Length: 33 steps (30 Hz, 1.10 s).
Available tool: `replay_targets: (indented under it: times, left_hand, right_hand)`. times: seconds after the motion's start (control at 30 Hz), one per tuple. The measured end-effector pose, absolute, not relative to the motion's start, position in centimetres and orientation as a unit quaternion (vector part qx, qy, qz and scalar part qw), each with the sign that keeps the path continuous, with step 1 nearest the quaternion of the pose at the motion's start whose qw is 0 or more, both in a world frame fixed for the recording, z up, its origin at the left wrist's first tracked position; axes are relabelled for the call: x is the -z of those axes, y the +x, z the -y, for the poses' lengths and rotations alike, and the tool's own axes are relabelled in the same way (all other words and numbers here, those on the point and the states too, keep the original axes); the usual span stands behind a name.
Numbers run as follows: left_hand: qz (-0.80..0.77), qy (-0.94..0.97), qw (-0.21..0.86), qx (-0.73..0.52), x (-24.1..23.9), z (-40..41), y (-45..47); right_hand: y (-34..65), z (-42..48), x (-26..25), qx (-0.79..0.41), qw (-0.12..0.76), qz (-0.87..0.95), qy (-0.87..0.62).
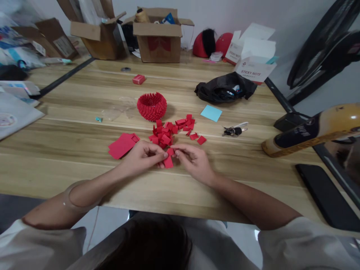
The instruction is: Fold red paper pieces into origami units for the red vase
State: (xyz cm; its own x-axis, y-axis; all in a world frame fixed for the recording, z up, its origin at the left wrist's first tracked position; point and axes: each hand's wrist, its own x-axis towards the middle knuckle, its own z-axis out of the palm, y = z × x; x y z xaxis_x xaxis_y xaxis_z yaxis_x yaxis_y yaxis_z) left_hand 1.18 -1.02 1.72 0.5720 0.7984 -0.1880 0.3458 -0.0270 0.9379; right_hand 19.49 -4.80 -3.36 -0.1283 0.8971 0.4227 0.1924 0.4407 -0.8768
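While both hands meet low over the tabletop [70,157], the left hand [140,156] and the right hand [194,160] share one folded red piece [168,162]: the left fingers [157,153] pinch it from one side, the right fingers [180,152] from the other, all of them closed on the paper. The piece sits well on the near side of the red paper ring [152,106], a little to the ring's right, touching or just over the wood; I cannot tell which. Between ring and hands lies a pile [168,133] of like red pieces, spreading to the ring's near right. A flat stack [122,145] of red sheets lies near-left of the ring. Right of the ring are a blue note [211,113] and, further out, keys [234,130]. A black bag [225,90] lies far-right of the ring, and a small red block [138,79] beyond the ring.
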Motion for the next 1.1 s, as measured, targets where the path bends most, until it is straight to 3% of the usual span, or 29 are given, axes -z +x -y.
replay_targets:
  times: [0.13,0.3,0.43,0.7,1.1]
  left_hand:
    - [-0.44,0.616,0.602,-0.255,-1.9,0.8,1.2]
    - [-0.431,0.587,0.635,-0.256,-1.7,0.8,1.3]
    - [-0.421,0.581,0.648,-0.255,-1.7,0.8,1.4]
    - [-0.411,0.616,0.629,-0.236,-1.5,1.0,1.2]
    - [-0.402,0.627,0.629,-0.222,-1.5,1.1,1.2]
  right_hand:
    - [19.7,4.9,3.4,-0.163,0.5,0.768,-0.364]
    - [19.7,5.1,3.8,-0.108,0.484,0.808,-0.319]
    - [19.5,5.2,3.3,-0.193,0.512,0.757,-0.356]
    - [18.5,5.0,2.9,-0.523,0.552,0.512,-0.4]
    - [18.1,4.9,2.5,-0.556,0.55,0.474,-0.405]
